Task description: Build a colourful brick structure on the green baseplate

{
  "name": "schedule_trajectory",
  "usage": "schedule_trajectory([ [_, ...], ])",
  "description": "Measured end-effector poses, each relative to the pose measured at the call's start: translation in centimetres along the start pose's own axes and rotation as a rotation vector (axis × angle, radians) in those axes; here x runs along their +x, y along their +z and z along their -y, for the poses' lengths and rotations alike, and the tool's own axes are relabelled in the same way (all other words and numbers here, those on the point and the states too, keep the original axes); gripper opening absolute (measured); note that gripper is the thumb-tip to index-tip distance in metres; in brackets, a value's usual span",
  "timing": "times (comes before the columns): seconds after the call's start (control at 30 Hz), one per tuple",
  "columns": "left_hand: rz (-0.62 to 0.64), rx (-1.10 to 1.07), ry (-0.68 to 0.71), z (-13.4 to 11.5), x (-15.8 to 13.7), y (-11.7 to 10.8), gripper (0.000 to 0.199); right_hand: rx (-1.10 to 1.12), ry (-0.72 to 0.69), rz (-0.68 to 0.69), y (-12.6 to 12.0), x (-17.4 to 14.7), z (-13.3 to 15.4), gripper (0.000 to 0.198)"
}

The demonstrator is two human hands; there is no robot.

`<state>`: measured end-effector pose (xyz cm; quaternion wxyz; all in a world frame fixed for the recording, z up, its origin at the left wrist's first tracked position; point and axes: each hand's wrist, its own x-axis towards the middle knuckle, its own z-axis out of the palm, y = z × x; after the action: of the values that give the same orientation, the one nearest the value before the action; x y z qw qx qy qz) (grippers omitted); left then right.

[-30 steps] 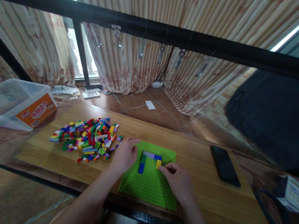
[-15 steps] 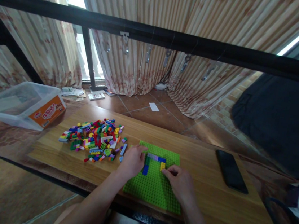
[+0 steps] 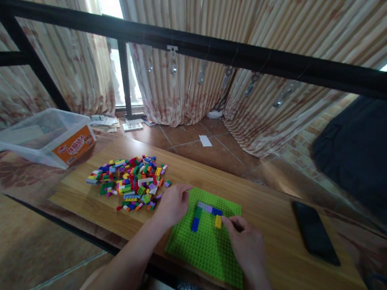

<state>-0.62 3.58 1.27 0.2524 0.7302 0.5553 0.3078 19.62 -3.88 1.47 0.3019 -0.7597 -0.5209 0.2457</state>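
head view: right hand fingertips unchanged, pinching yellow brick on green baseplate; left hand unmoved, relaxed, steadying plate edge; brick apparently seated.

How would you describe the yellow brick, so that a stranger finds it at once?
Find the green baseplate on the wooden table. On it, the yellow brick sits at the right hand fingertips, the only yellow piece there.
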Motion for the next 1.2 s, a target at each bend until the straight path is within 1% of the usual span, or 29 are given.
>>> schedule_trajectory([
  [0.1,-0.12,-0.053,-0.111,1.6,0.5,-2.3,0.028,0.018,0.008,-0.031,0.3,0.0,0.3,0.037],
  [0.13,-0.136,-0.047,-0.144,2.2,0.6,-3.1,0.027,0.021,0.006,-0.036,0.4,-0.1,0.3,0.037],
  [0.23,-0.115,0.039,-0.192,3.4,0.3,-5.0,0.022,0.028,-0.016,-0.044,0.5,-0.1,0.5,0.035],
  [0.3,-0.072,0.134,-0.192,3.5,-0.1,-5.6,0.022,0.024,-0.034,-0.056,0.7,-0.1,0.6,0.034],
  [0.4,-0.003,0.308,-0.197,2.7,-0.7,-5.5,0.019,0.028,-0.061,-0.056,1.0,0.0,0.7,0.035],
  [0.5,0.056,0.483,-0.223,1.9,-1.2,-4.6,0.016,0.042,-0.083,-0.048,1.3,0.1,0.7,0.035],
  [0.6,0.075,0.571,-0.225,1.5,-1.3,-3.8,0.015,0.035,-0.077,-0.041,1.5,0.1,0.8,0.034],
  [0.8,0.093,0.614,-0.184,1.6,-1.3,-3.5,0.016,0.025,-0.081,-0.05,1.4,0.0,0.7,0.035],
  [1.0,0.087,0.598,-0.188,1.4,-1.4,-3.7,0.019,0.045,-0.097,-0.059,1.2,0.1,0.8,0.037],
  [1.1,0.061,0.583,-0.186,1.4,-1.3,-3.9,0.019,0.06,-0.095,-0.051,1.0,0.0,0.8,0.036],
  [1.2,-0.009,0.512,-0.139,1.5,-1.1,-4.1,0.015,0.071,-0.1,-0.068,0.8,0.0,0.7,0.037],
])
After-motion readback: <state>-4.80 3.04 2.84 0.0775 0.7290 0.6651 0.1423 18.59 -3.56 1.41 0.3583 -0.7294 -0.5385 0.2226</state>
